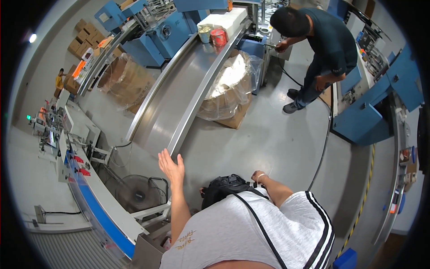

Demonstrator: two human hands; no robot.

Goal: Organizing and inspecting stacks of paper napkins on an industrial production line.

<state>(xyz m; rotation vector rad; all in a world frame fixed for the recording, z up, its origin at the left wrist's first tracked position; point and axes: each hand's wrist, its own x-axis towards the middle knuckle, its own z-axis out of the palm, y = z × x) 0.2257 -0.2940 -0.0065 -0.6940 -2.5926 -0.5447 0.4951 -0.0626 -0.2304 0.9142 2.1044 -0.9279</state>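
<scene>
My left hand (171, 167) reaches forward with its fingers stretched out and holds nothing. Its fingertips overlap the near end of a long, shallow metal chute (179, 83); whether they touch it I cannot tell. My right hand (258, 175), a band at its wrist, hangs low with curled fingers beside a black bag (226, 188) worn at my front. Nothing shows in it. At the chute's far end stand a red tin (218, 37) and a greenish-yellow tin (204, 34), in front of a stack of white pieces (226, 20).
A co-worker (333, 42) bends over a blue machine at the far right. Plastic-lined boxes (226, 85) flank the chute. A floor fan (139, 193) and a blue-belt conveyor (101, 215) stand on my left. A black hose (323, 157) crosses the floor on the right.
</scene>
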